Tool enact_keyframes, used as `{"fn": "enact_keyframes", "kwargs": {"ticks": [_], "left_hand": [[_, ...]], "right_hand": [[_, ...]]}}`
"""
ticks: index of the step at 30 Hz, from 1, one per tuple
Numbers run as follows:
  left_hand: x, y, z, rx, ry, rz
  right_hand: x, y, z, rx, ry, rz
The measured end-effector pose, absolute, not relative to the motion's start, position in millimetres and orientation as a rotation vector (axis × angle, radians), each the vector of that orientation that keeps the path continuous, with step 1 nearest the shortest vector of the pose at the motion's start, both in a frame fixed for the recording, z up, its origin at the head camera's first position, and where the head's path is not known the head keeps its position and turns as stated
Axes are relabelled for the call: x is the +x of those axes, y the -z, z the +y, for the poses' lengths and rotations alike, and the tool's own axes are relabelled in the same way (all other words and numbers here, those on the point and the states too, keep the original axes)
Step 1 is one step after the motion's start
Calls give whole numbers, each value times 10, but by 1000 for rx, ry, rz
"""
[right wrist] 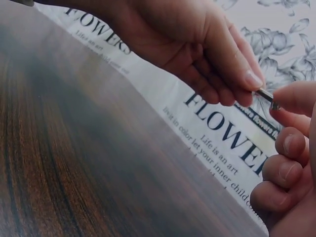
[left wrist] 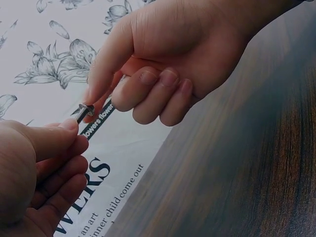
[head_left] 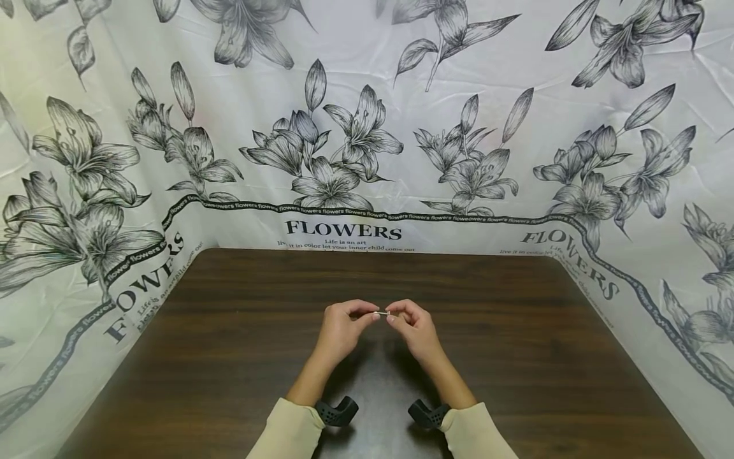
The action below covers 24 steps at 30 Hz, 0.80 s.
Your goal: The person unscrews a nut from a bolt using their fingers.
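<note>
A small silver metal bolt (head_left: 382,313) is held level between the two hands above the table, its threads showing in the left wrist view. My left hand (head_left: 338,328) pinches one end between thumb and forefinger, hiding that end. The fingertips of my right hand (head_left: 415,328) pinch the other end, where a wider metal part (left wrist: 89,109) sits on the shaft. Whether this part is a nut, a washer or the head, I cannot tell. In the right wrist view the bolt (right wrist: 264,94) spans the short gap between both hands' fingertips. The other fingers of the right hand are curled.
Beneath the hands is a dark brown wood-grain table (head_left: 229,357). A white cloth (head_left: 355,274) printed with grey lilies and "FLOWERS" lettering hangs behind the table and along its sides. Each wrist carries a black strap-on device (head_left: 338,412) near a cream sleeve (head_left: 289,427).
</note>
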<state>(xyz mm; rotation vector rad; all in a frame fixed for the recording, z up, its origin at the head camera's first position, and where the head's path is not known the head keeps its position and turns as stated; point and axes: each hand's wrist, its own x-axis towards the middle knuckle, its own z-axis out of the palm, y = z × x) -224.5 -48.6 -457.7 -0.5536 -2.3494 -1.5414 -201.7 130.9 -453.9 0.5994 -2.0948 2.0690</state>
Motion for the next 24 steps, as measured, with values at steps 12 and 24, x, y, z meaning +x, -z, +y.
{"fn": "enact_keyframes", "kwargs": {"ticks": [12,24], "left_hand": [[-2242,4569,-476,-558,1547,-2345],[-2241,4592,-472,-591,1546,-2308]], "right_hand": [[-2142,4782,1348,629,-2076,-2023],[-2113,4689,1347,488,-2209,-2051]]}}
